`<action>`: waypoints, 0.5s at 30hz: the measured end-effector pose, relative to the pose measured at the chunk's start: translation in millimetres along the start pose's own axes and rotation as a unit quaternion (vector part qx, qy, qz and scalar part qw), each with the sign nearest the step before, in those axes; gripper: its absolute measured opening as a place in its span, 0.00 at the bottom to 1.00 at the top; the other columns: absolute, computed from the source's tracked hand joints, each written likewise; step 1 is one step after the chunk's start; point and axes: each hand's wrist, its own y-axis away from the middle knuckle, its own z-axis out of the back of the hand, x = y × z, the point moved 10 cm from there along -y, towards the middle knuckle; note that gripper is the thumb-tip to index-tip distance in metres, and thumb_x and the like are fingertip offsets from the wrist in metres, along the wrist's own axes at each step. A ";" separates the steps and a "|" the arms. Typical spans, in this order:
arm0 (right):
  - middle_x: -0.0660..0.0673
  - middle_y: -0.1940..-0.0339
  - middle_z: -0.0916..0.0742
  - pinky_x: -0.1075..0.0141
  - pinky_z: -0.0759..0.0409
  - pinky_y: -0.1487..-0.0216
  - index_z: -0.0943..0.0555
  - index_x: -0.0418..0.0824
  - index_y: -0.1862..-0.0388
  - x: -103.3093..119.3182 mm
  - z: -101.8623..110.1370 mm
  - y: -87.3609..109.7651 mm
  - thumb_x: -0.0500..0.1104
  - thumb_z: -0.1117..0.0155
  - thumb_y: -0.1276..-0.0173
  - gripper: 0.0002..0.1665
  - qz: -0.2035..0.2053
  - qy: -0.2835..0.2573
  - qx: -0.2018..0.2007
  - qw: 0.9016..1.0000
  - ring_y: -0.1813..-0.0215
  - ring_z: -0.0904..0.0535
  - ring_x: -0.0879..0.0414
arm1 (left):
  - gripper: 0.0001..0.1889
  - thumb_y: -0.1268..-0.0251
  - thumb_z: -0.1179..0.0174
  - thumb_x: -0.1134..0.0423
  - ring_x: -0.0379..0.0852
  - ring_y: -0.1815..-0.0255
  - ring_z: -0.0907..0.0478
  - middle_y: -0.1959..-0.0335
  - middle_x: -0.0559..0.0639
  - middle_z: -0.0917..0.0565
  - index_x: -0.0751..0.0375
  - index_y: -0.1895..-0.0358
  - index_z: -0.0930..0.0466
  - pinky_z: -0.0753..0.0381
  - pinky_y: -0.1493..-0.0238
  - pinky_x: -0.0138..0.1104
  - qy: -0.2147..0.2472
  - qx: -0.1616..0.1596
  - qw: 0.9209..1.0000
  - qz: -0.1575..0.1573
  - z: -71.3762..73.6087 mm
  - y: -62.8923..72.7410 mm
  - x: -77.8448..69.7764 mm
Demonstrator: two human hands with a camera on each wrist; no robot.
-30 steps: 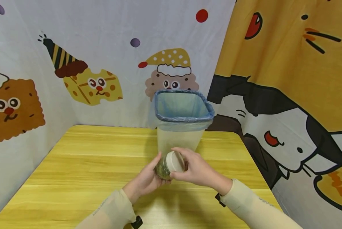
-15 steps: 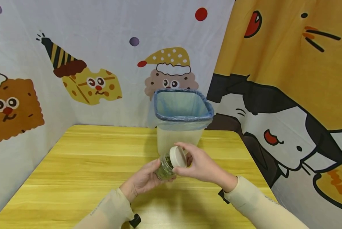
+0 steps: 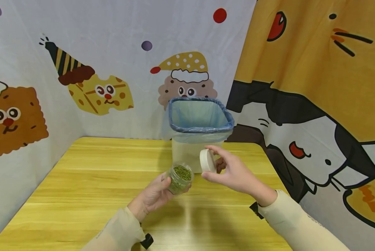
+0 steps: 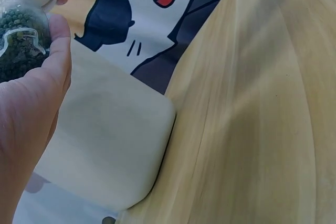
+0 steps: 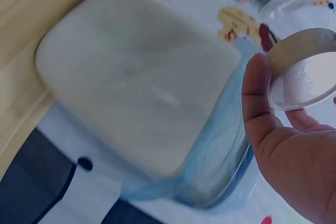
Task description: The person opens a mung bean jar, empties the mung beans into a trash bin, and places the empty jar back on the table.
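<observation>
Big cartoon cloths (image 3: 80, 52) hung behind and beside the bin. A yellow wooden desk (image 3: 80, 195) sat under it. The bin (image 3: 200, 139) was white, with a blue bag (image 3: 200, 116) folded over its rim, and it stood at the back of the desk.

Just in front of the bin, two hands were held up over the desk. The left hand (image 3: 154, 197) was curled around a small clear jar (image 3: 179, 178) full of little green beans (image 3: 182, 172). The jar sat a bit to the left of the bin's front wall and was tipped a little, with its mouth facing up and toward the bin.

The right hand (image 3: 234, 174) pinched a white round lid (image 3: 207, 160) between the thumb and fingers. The lid stood on its edge, close in front of the bin's lower wall.

A second before, the lid sat on top of the jar, and both hands were close together. Half a second before, it was tipped up on the mouth. Now the lid was off and apart from the jar, to its right. So the jar was open, and the beans showed at the top. None had spilled on the desk near the bin.
</observation>
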 end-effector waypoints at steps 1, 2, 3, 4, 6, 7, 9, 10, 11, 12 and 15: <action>0.41 0.43 0.14 0.63 0.13 0.60 0.31 0.48 0.18 -4.0 5.0 0.6 0.52 0.20 0.34 0.48 -0.008 0.002 -0.005 1.000 0.59 0.15 0.55 | 0.35 0.25 0.33 0.46 0.45 0.34 0.17 0.34 0.48 0.17 0.55 0.23 0.35 0.22 0.25 0.40 -0.004 0.001 1.000 -0.004 0.7 1.4 -1.6; 0.40 0.41 0.15 0.63 0.13 0.60 0.31 0.48 0.18 -8.1 9.8 1.1 0.52 0.20 0.33 0.49 -0.013 0.002 -0.009 1.000 0.59 0.15 0.55 | 0.36 0.25 0.32 0.46 0.45 0.33 0.18 0.34 0.47 0.17 0.55 0.23 0.35 0.23 0.24 0.39 -0.008 0.001 1.000 -0.008 1.5 2.9 -3.4; 0.39 0.39 0.16 0.63 0.13 0.61 0.32 0.48 0.17 -12.1 14.8 1.6 0.52 0.20 0.33 0.49 -0.018 0.005 -0.015 1.000 0.58 0.15 0.54 | 0.36 0.25 0.32 0.47 0.45 0.32 0.19 0.33 0.47 0.18 0.55 0.22 0.36 0.24 0.24 0.39 -0.010 0.001 1.000 -0.012 2.8 4.5 -5.0; 0.39 0.37 0.17 0.63 0.13 0.61 0.32 0.47 0.17 -16.4 20.2 2.3 0.53 0.20 0.33 0.50 -0.024 0.008 -0.022 0.999 0.58 0.15 0.54 | 0.36 0.25 0.32 0.47 0.44 0.32 0.19 0.33 0.47 0.18 0.55 0.22 0.36 0.24 0.23 0.39 -0.014 -0.002 1.000 -0.014 4.1 6.4 -6.5; 0.38 0.35 0.18 0.63 0.13 0.60 0.33 0.47 0.16 -25.0 30.6 3.6 0.53 0.20 0.32 0.50 -0.032 0.018 -0.036 0.999 0.57 0.14 0.53 | 0.36 0.26 0.31 0.47 0.43 0.32 0.20 0.33 0.46 0.18 0.53 0.23 0.36 0.25 0.23 0.38 -0.023 -0.008 1.000 -0.016 6.6 10.1 -8.9; 0.38 0.33 0.18 0.63 0.13 0.60 0.34 0.46 0.16 -29.7 35.7 4.3 0.53 0.20 0.32 0.50 -0.038 0.024 -0.042 0.998 0.57 0.14 0.53 | 0.36 0.26 0.31 0.48 0.43 0.32 0.20 0.33 0.45 0.19 0.52 0.23 0.36 0.25 0.23 0.38 -0.027 -0.013 0.999 -0.018 7.9 12.1 -10.4; 0.38 0.31 0.19 0.63 0.13 0.60 0.34 0.45 0.16 -38.3 46.9 5.9 0.54 0.21 0.31 0.50 -0.048 0.043 -0.057 0.996 0.55 0.14 0.52 | 0.34 0.26 0.31 0.50 0.43 0.33 0.20 0.34 0.45 0.18 0.51 0.24 0.36 0.24 0.24 0.38 -0.040 -0.022 0.999 -0.021 10.0 16.2 -13.4; 0.38 0.31 0.19 0.63 0.13 0.60 0.35 0.45 0.16 -42.8 52.3 6.7 0.55 0.22 0.30 0.50 -0.056 0.051 -0.063 0.995 0.54 0.14 0.52 | 0.34 0.26 0.31 0.51 0.43 0.34 0.20 0.34 0.45 0.18 0.51 0.24 0.36 0.24 0.24 0.37 -0.046 -0.027 0.998 -0.023 10.7 18.1 -15.2; 0.37 0.30 0.19 0.63 0.13 0.59 0.35 0.45 0.16 -47.3 57.5 7.5 0.57 0.23 0.30 0.50 -0.065 0.060 -0.068 0.994 0.53 0.14 0.51 | 0.33 0.25 0.31 0.53 0.43 0.34 0.20 0.34 0.45 0.19 0.51 0.24 0.36 0.24 0.24 0.37 -0.051 -0.033 0.998 -0.027 11.3 20.1 -17.3; 0.37 0.30 0.20 0.63 0.13 0.59 0.36 0.46 0.15 -51.9 62.1 8.3 0.58 0.24 0.29 0.51 -0.076 0.068 -0.070 0.992 0.52 0.13 0.50 | 0.33 0.25 0.31 0.55 0.43 0.34 0.20 0.35 0.45 0.19 0.52 0.24 0.36 0.23 0.25 0.37 -0.058 -0.040 0.997 -0.030 12.1 22.1 -19.6; 0.36 0.27 0.21 0.62 0.14 0.58 0.39 0.46 0.13 -70.2 73.7 9.6 0.64 0.28 0.28 0.53 -0.110 0.083 -0.075 0.988 0.49 0.14 0.47 | 0.34 0.27 0.32 0.60 0.45 0.35 0.20 0.35 0.47 0.19 0.52 0.23 0.36 0.23 0.26 0.36 -0.073 -0.068 0.994 -0.037 15.6 28.7 -25.8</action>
